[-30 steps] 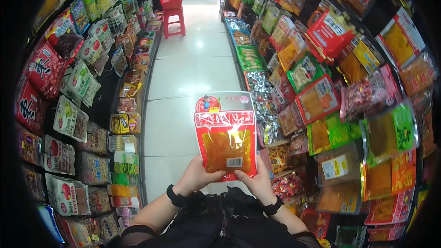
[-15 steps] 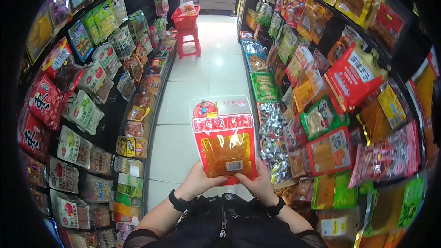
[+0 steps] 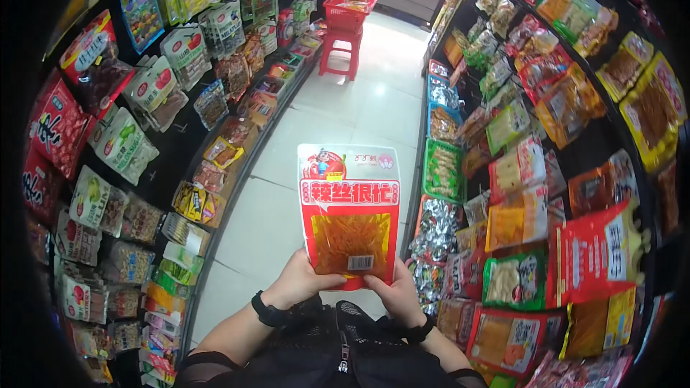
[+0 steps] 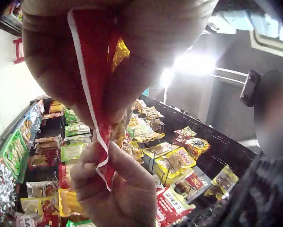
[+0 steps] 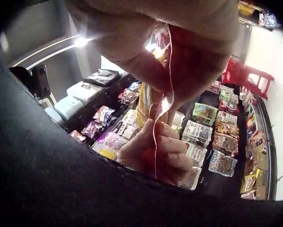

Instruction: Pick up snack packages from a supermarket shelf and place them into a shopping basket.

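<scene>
Upright in front of the chest is a red and white snack packet with a yellow-tinted window, orange shreds inside and a barcode low on its front. My left hand pinches its lower left edge, thumb on the front face. At the lower right corner my right hand grips it the same way, the fingers hidden behind. Seen edge-on in the left wrist view, the packet runs between both hands. The right wrist view also has the packet's edge between the thumbs and fingers.
Hanging snack packs line a left rack and a right rack, with a tiled aisle floor between. Down the aisle a red basket sits on a red stool. A green tray stands low on the right.
The head view has turned to the right, so the aisle slants and the basket appears further right. Both hands keep holding the packet, whose printed front now shows more clearly.
</scene>
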{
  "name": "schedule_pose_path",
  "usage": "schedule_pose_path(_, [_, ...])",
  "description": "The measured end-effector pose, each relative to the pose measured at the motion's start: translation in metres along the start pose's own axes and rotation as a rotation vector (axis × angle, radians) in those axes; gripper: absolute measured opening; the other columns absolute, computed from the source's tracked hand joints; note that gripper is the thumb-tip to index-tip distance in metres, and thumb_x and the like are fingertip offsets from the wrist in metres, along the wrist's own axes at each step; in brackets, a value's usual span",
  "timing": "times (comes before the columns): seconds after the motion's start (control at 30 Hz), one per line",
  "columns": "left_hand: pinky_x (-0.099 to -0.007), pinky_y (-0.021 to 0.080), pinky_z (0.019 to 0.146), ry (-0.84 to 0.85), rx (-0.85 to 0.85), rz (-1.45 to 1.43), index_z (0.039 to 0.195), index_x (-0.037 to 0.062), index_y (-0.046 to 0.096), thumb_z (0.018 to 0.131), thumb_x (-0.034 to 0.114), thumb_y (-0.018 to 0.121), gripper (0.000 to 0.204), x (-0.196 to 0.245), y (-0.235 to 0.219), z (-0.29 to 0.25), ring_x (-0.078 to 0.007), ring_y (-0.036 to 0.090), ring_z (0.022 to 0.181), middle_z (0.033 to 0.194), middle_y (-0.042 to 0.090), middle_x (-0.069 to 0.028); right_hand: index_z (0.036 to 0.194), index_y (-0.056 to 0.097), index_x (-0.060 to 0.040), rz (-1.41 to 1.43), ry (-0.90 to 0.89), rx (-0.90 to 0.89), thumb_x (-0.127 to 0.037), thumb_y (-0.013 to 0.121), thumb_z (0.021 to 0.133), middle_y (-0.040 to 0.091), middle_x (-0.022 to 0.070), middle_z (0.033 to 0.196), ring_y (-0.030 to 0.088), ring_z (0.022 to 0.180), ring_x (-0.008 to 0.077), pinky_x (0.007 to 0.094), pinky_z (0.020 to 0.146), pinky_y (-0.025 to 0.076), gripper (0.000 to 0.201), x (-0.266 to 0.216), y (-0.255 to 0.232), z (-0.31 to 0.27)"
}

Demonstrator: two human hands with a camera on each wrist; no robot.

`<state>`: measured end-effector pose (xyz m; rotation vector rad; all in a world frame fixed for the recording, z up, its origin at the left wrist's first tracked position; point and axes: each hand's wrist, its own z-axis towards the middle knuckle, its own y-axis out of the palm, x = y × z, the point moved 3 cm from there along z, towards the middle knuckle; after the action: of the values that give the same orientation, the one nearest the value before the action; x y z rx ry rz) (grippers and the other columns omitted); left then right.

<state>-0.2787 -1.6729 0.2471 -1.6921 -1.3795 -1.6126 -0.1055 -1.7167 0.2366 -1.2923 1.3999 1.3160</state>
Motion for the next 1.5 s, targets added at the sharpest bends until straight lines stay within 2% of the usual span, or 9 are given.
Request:
schedule_pose_path(0.2, [-0.0292, 0.051, 0.08, -0.084, 0.02, -0.103, 0.113, -0.0023, 0.05, 0.074, -0.005, 0.065, 0.042, 0.032, -0.052, 0.095, -0.0162, 0.06, 0.092, 0.105, 0.06, -0.0092, 0.117, 0.044, 0.0022, 0.058, 0.051, 0.0, 0.003, 0.056, 0.082, 0.056, 0.0088, 0.108, 0.057, 0.097, 0.0157, 0.0296, 0.081, 0.05, 0.037, -0.01, -0.009, 0.117])
schedule_pose_path(0.3, [-0.0298, 0.051, 0.081, 0.028, -0.031, -0.06, 0.114, -0.0018, 0.05, 0.075, -0.003, 0.064, 0.041, 0.059, -0.083, 0.149, -0.016, 0.058, 0.095, 0.107, 0.06, -0.0091, 0.116, 0.046, 0.0004, 0.069, 0.01, 0.023, 0.001, 0.057, 0.082, 0.057, 0.0075, 0.106, 0.058, 0.094, 0.0146, 0.0291, 0.077, 0.051, 0.036, -0.029, -0.01, 0.18])
schedule_pose_path(0.43, [-0.0302, 0.049, 0.084, -0.002, -0.064, -0.059, 0.115, -0.0019, 0.049, 0.077, -0.002, 0.063, 0.04, 0.095, -0.113, 0.202, -0.0152, 0.057, 0.098, 0.11, 0.058, -0.0092, 0.116, 0.047, -0.0004, 0.141, 0.037, 0.03, 0.0, 0.056, 0.082, 0.058, 0.007, 0.107, 0.059, 0.091, 0.0142, 0.0277, 0.073, 0.051, 0.036, -0.041, -0.015, 0.247])
schedule_pose_path(0.57, [-0.0309, 0.047, 0.086, 0.075, -0.117, -0.019, 0.118, -0.001, 0.047, 0.076, 0.001, 0.065, 0.046, 0.11, -0.139, 0.257, -0.0151, 0.056, 0.1, 0.112, 0.058, -0.0081, 0.12, 0.045, 0.0008, 0.234, 0.068, 0.055, 0.0, 0.053, 0.084, 0.056, 0.008, 0.112, 0.056, 0.1, 0.0154, 0.0291, 0.083, 0.047, 0.037, -0.04, -0.024, 0.301])
schedule_pose_path(0.7, [-0.0301, 0.048, 0.085, 0.026, -0.108, -0.011, 0.117, -0.001, 0.048, 0.076, -0.001, 0.064, 0.044, 0.111, -0.15, 0.318, -0.0153, 0.058, 0.097, 0.11, 0.059, -0.008, 0.122, 0.044, 0.0022, 0.174, 0.025, 0.087, 0.0, 0.049, 0.086, 0.055, 0.0083, 0.115, 0.053, 0.105, 0.0151, 0.0294, 0.091, 0.043, 0.036, -0.05, -0.044, 0.353])
schedule_pose_path(1.07, [-0.0286, 0.05, 0.082, -0.088, 0.023, 0.056, 0.114, -0.0012, 0.051, 0.077, -0.002, 0.064, 0.039, 0.18, -0.152, 0.491, -0.0131, 0.059, 0.093, 0.106, 0.061, -0.0067, 0.117, 0.046, 0.004, 0.089, 0.033, -0.056, -0.004, 0.051, 0.088, 0.056, 0.0081, 0.109, 0.055, 0.099, 0.0134, 0.0288, 0.086, 0.046, 0.031, -0.091, -0.14, 0.528])
schedule_pose_path(1.17, [-0.0275, 0.049, 0.081, 0.081, 0.008, 0.066, 0.114, -0.002, 0.049, 0.08, 0.001, 0.063, 0.037, 0.196, -0.153, 0.533, -0.0135, 0.058, 0.092, 0.104, 0.06, -0.0069, 0.117, 0.047, 0.0035, 0.026, 0.081, -0.115, -0.006, 0.054, 0.087, 0.057, 0.0076, 0.107, 0.056, 0.097, 0.0135, 0.0285, 0.084, 0.047, 0.032, -0.102, -0.164, 0.575])
schedule_pose_path(1.4, [-0.0283, 0.046, 0.084, 0.019, 0.117, 0.009, 0.112, -0.003, 0.051, 0.083, 0.008, 0.061, 0.032, 0.214, -0.193, 0.614, -0.0137, 0.056, 0.096, 0.107, 0.059, -0.0073, 0.115, 0.051, 0.0008, 0.099, 0.241, -0.193, -0.008, 0.057, 0.086, 0.06, 0.0072, 0.104, 0.059, 0.091, 0.0128, 0.0275, 0.08, 0.049, 0.03, -0.106, -0.193, 0.672])
schedule_pose_path(1.5, [-0.0286, 0.046, 0.083, 0.068, 0.178, -0.165, 0.111, -0.0025, 0.053, 0.084, 0.01, 0.061, 0.03, 0.223, -0.221, 0.662, -0.0135, 0.057, 0.095, 0.106, 0.06, -0.0074, 0.114, 0.052, 0.0007, 0.087, 0.273, -0.222, -0.01, 0.057, 0.086, 0.061, 0.0063, 0.102, 0.059, 0.089, 0.0128, 0.0275, 0.08, 0.049, 0.03, -0.106, -0.196, 0.728])
